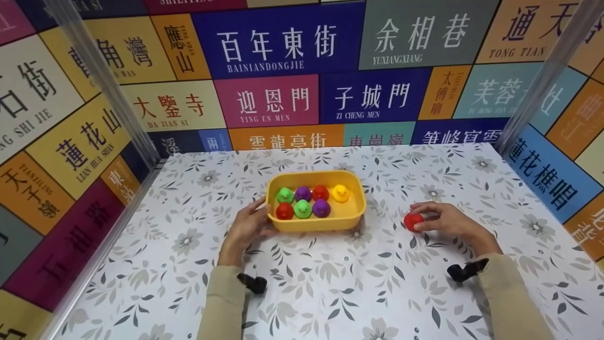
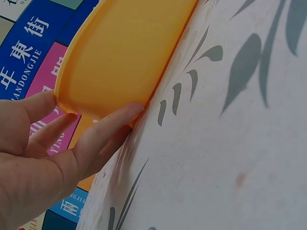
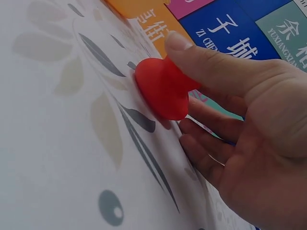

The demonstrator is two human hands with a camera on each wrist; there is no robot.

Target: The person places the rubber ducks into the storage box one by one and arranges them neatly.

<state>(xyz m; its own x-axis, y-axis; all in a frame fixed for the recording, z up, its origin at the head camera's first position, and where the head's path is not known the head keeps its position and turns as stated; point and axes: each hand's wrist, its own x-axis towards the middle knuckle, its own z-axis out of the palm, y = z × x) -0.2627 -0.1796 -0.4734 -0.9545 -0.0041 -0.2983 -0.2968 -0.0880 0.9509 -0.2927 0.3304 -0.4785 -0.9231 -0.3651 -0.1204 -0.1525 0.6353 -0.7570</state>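
A yellow plastic tub (image 1: 318, 225) stands on the table, with small toy ducks inside. My left hand (image 1: 245, 226) is at the tub's left end; in the left wrist view its fairly straight fingers (image 2: 110, 127) rest against the tub's wall (image 2: 124, 52). Off to the right of the tub, my right hand (image 1: 441, 219) holds a red toy duck (image 1: 412, 222) between thumb and fingers. From the right wrist, the thumb (image 3: 206, 60) presses the red duck's (image 3: 160, 88) near side, and the duck is low at the tabletop.
In the tub are two green ducks (image 1: 302, 208), two purple ducks (image 1: 321, 208), two red ducks (image 1: 284, 211) and a yellow duck (image 1: 340, 192) at the right. A floral cloth (image 1: 330, 283) covers the table. Walls with street-name signs (image 1: 278, 42) enclose the back and sides.
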